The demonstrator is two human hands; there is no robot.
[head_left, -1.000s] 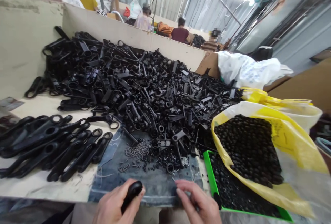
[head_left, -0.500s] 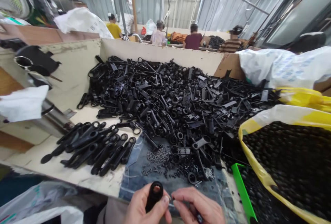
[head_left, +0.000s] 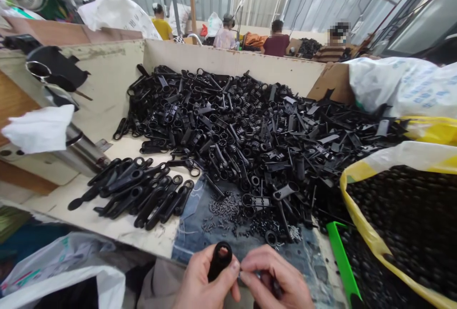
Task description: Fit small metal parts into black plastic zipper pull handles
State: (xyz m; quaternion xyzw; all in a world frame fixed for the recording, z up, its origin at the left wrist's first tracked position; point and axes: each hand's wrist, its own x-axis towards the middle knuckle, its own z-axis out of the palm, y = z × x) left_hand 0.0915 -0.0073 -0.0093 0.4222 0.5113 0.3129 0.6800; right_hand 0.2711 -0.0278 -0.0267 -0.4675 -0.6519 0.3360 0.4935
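My left hand (head_left: 194, 283) is closed around a black plastic handle (head_left: 214, 269) whose ringed end points up and away from me. Close beside it, my right hand (head_left: 276, 275) pinches thumb and forefinger together against the left thumb tip. Whatever is in that pinch is too small to name; something dark also shows under the right fingers. Beyond both hands, small silver screws (head_left: 225, 208) and tiny dark pieces (head_left: 260, 224) lie on a blue denim cloth (head_left: 187, 237). Similar black handles (head_left: 150, 194) lie in a row to the left.
A large heap of black plastic parts (head_left: 228, 123) fills the walled bench. On the right are a green tray edge (head_left: 341, 261) and a yellow-rimmed sack (head_left: 360, 223) of small black pieces. A metal cylinder (head_left: 84, 149) leans at left. Several people sit in the background.
The view has tilted down and shifted slightly left. My right fingertips have come closer to my left thumb, while the handle stays in my left hand.
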